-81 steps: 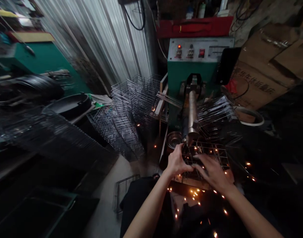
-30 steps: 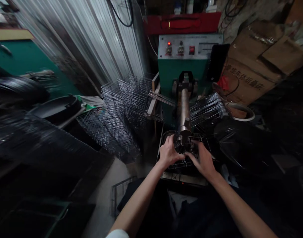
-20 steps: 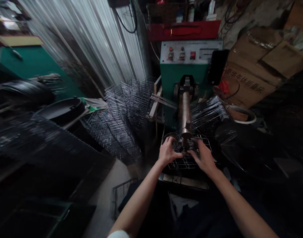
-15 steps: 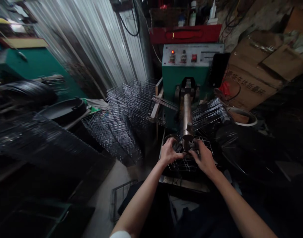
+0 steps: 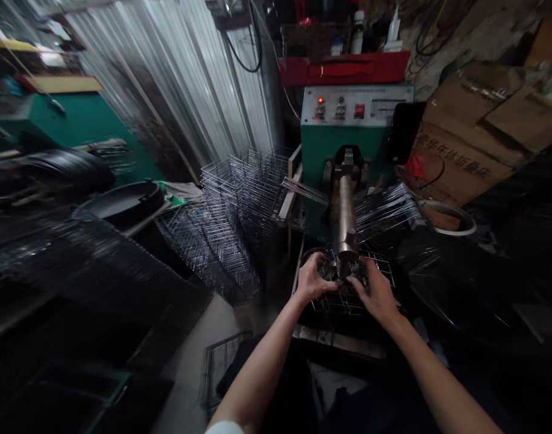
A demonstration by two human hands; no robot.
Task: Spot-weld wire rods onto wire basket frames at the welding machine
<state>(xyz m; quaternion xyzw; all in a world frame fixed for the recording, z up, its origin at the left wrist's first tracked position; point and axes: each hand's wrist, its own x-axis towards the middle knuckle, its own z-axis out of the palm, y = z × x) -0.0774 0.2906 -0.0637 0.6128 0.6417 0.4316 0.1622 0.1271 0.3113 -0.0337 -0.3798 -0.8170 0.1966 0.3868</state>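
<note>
The wire grid [image 5: 348, 301] has slid leftward! Now it's below the metal cylinder [image 5: 347, 217], my left hand [image 5: 313, 282] and right hand [image 5: 379, 293] at it; I can't tell whether either grip is clamped on wire.

Noted just behind front edge of workbench [image 5: 316, 335]: wire grid [image 5: 348, 301], unable to confirm contact. Observed on floor [image 5: 192, 340], off workbench's front left corner: wire frame [image 5: 208, 371]

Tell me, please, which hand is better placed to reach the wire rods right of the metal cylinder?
Probably the right hand: it is nearer to the wire rods and on the same side of the metal cylinder. The left hand is mostly on the other side.
</note>
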